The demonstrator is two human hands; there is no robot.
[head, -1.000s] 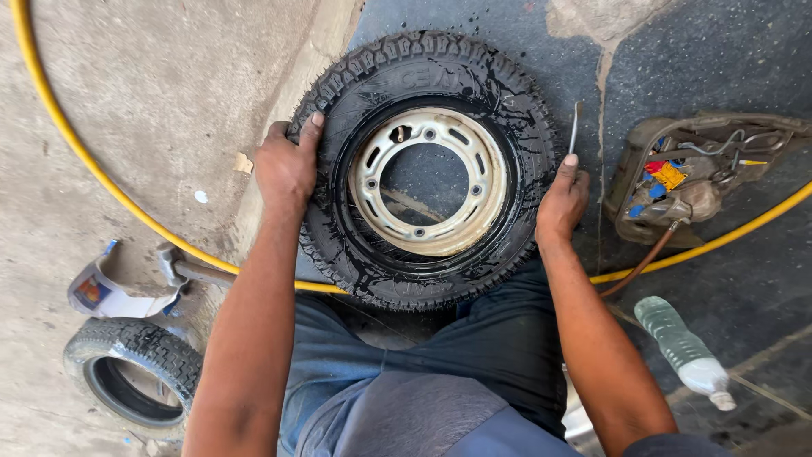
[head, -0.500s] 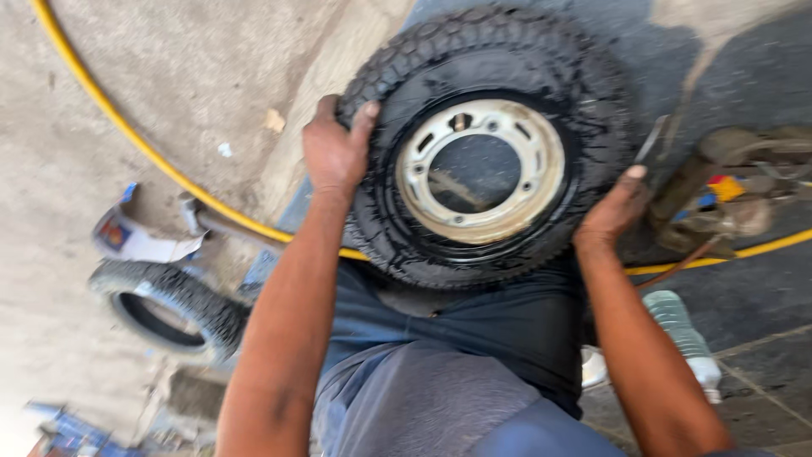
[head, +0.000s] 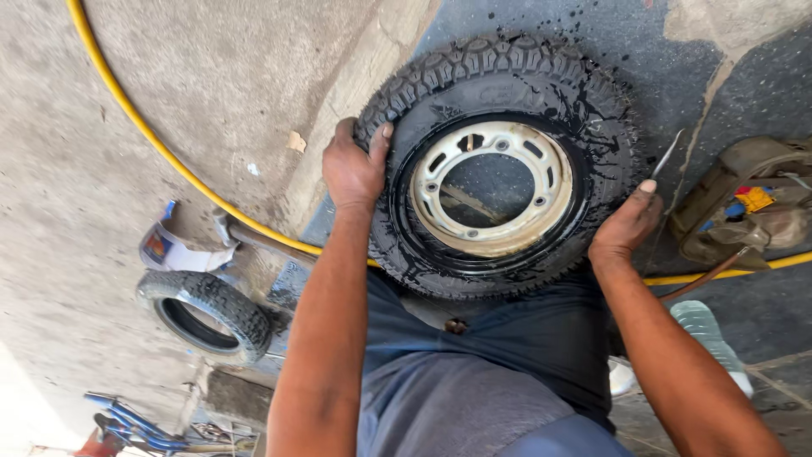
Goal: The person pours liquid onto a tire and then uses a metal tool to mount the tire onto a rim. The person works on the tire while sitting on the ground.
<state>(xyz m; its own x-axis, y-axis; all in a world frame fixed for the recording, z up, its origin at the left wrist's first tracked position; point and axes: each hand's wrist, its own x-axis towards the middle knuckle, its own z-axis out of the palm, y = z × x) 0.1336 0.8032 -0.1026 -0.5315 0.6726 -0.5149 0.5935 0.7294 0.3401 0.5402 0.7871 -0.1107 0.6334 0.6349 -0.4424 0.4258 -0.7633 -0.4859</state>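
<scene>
Hands point(head: 355, 169) point(head: 624, 227) gripping wet tyre point(head: 609, 110), tool bag point(head: 744, 211) holding tools

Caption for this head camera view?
Both hands, left hand and right hand, grip a wet black knobby tyre on its cream rim.

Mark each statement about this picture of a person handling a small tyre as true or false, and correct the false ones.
1. Both hands grip the tyre, the left hand on one side and the right hand on the other. True.
2. The tyre has no rim inside it. False: a pale metal rim with bolt holes sits in it.
3. A yellow hose runs across the ground. True.
4. The second tyre is stacked on the held one. False: it lies apart on the ground, beyond the left arm.
5. The tyre's sidewall looks dry and dusty. False: it is wet and glossy black.
</scene>
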